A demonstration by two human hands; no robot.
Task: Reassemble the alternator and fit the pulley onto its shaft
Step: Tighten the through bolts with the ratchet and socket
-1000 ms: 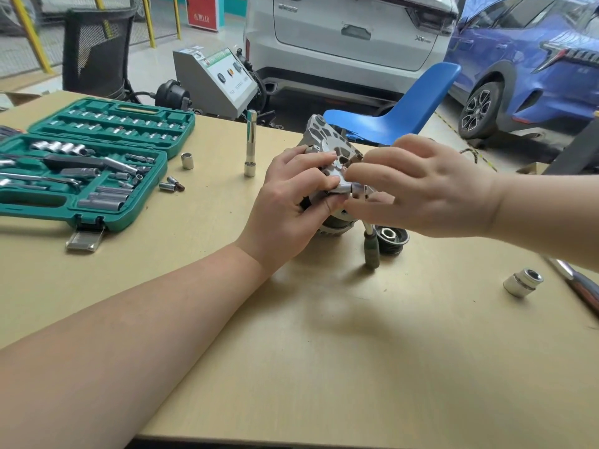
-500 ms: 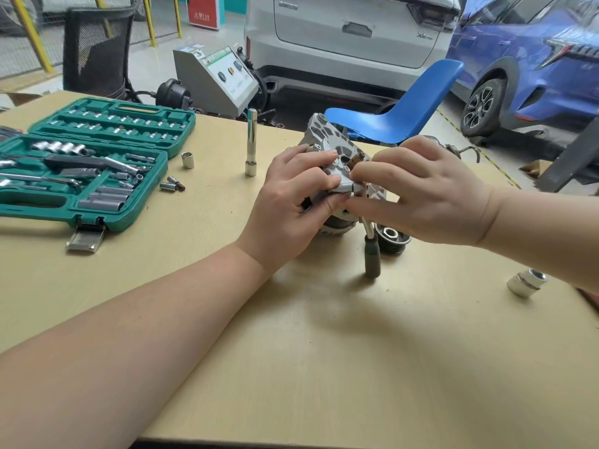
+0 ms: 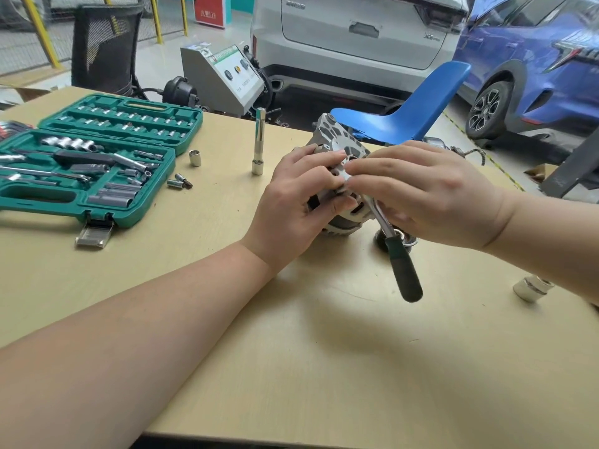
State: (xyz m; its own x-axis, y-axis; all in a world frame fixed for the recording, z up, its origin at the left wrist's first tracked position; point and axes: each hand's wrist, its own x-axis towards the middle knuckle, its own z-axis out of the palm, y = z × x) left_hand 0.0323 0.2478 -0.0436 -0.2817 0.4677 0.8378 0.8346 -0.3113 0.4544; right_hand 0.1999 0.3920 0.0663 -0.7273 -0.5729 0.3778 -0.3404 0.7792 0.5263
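The grey cast alternator (image 3: 337,140) stands on the wooden table (image 3: 291,351), mostly covered by both hands. My left hand (image 3: 291,209) wraps its near side and steadies it. My right hand (image 3: 428,192) pinches the head of a ratchet wrench against the housing; the dark green ratchet handle (image 3: 405,270) hangs down toward me, off the table. The black pulley (image 3: 381,239) lies on the table just behind the handle, partly hidden by my right hand. The fastener under the ratchet head is hidden by my fingers.
An open green socket set case (image 3: 97,163) lies at the left. A tall socket extension (image 3: 259,140) stands upright behind, with loose sockets (image 3: 194,157) near it. A large chrome socket (image 3: 531,288) lies at the right. A blue chair (image 3: 408,115) stands past the far edge.
The ratchet handle has swung from nearly straight down to slanting toward the lower right. My right hand shifted slightly with it; my left hand keeps its hold on the alternator.
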